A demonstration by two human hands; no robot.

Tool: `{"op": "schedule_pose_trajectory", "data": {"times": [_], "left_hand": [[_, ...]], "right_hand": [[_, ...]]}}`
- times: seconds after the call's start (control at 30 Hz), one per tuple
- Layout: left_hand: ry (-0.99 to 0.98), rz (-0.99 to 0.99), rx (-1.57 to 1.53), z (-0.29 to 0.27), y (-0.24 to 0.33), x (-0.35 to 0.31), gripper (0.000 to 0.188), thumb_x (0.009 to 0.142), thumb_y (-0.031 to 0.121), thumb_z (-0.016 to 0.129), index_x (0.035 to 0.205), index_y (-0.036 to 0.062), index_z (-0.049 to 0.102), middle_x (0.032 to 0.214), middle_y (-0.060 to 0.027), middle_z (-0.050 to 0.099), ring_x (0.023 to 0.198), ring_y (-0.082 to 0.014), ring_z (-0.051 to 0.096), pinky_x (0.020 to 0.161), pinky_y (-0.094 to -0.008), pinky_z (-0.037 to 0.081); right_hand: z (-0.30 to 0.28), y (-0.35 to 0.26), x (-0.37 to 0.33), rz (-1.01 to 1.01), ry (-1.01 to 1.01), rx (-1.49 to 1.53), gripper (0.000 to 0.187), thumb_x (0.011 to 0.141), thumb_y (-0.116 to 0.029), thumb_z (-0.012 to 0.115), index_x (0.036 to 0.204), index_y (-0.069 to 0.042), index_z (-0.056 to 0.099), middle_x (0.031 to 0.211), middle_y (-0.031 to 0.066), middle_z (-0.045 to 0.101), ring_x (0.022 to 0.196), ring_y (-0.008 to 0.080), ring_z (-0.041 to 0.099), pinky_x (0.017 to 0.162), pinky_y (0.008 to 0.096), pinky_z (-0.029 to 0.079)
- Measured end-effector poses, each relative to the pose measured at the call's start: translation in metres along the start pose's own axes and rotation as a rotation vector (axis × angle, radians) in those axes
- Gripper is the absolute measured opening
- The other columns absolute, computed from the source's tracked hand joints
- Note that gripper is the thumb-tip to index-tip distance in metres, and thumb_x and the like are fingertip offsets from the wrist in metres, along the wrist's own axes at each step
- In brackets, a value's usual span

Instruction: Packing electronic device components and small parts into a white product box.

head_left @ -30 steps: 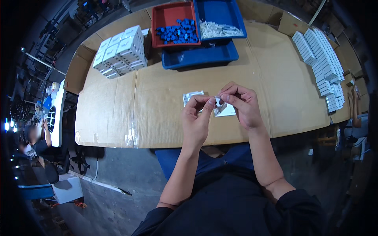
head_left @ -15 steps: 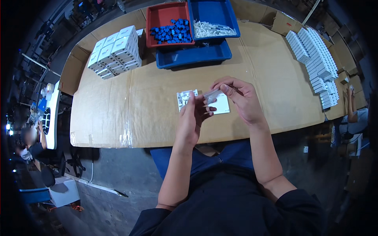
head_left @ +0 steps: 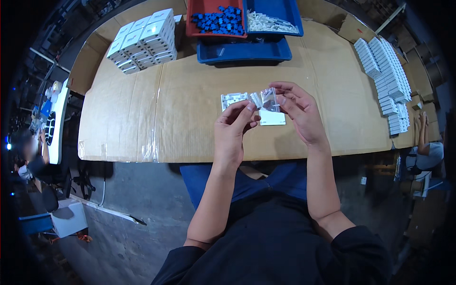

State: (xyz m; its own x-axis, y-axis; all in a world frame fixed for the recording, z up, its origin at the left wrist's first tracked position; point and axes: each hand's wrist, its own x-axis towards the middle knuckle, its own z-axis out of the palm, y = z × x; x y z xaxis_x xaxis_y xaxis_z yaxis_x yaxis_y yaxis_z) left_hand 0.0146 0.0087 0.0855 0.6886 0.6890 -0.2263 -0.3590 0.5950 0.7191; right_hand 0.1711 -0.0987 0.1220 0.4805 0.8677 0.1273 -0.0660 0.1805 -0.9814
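Observation:
My left hand (head_left: 231, 129) is closed in a pinch on a small white ribbed piece (head_left: 256, 100). Beside it, a small clear plastic bag (head_left: 270, 101) hangs from the pinched thumb and fingers of my right hand (head_left: 302, 115). The white piece touches or overlaps the bag's edge; whether it is partly inside, I cannot tell. Just beyond my hands lies a white box part with fittings in it (head_left: 232, 99), partly hidden by my left fingers. A flat white panel (head_left: 272, 118) lies beside that, below the bag.
A red tray (head_left: 216, 33) of blue pieces and a blue tray (head_left: 297, 31) of white pieces stand at the back, above another blue tray (head_left: 243, 59). White boxes (head_left: 145, 40) are stacked at left, more white units (head_left: 387, 76) at right. Cardboard (head_left: 190, 128) covers the table; people sit at both sides.
The bag, stretched between both hands before, now hangs upright from my right hand. The white piece has come into sight at my left fingertips. The whole view has shifted slightly.

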Motion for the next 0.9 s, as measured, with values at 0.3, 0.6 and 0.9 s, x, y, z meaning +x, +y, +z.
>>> {"op": "schedule_pose_trajectory", "data": {"times": [0.3,0.6,0.9], "left_hand": [[0.007,0.076,0.095,-0.012,0.001,0.009,0.019,0.101,0.015,0.073,0.114,0.0015,0.073,0.095,-0.0041,0.073,0.082,-0.0107,0.069,0.077,-0.0255,0.056],[-0.058,0.079,0.11,-0.025,-0.005,0.024,0.012,0.101,0.013,0.071,0.107,0.0037,0.068,0.097,-0.0022,0.07,0.082,-0.0092,0.064,0.078,-0.0258,0.053],[0.047,0.116,0.195,-0.027,-0.005,0.04,0.012,0.099,0.006,0.071,0.109,0.0033,0.065,0.098,0.0008,0.067,0.085,-0.0058,0.06,0.078,-0.0229,0.049]], "right_hand": [[0.022,-0.004,0.014,0.069,-0.02,-0.016,0.041,0.102,-0.001,0.065,0.141,0.002,0.056,0.112,0.0115,0.071,0.098,0.0153,0.071,0.09,0.0311,0.062],[0.022,0.015,0.02,0.156,-0.064,0.009,0.035,0.1,0.004,0.063,0.135,0.003,0.061,0.117,0.011,0.07,0.103,0.0163,0.07,0.092,0.0316,0.062],[0.018,0.031,0.035,0.212,-0.073,-0.015,0.039,0.096,0.008,0.067,0.134,0.001,0.062,0.116,0.0102,0.07,0.104,0.0144,0.07,0.09,0.0291,0.061]]}}
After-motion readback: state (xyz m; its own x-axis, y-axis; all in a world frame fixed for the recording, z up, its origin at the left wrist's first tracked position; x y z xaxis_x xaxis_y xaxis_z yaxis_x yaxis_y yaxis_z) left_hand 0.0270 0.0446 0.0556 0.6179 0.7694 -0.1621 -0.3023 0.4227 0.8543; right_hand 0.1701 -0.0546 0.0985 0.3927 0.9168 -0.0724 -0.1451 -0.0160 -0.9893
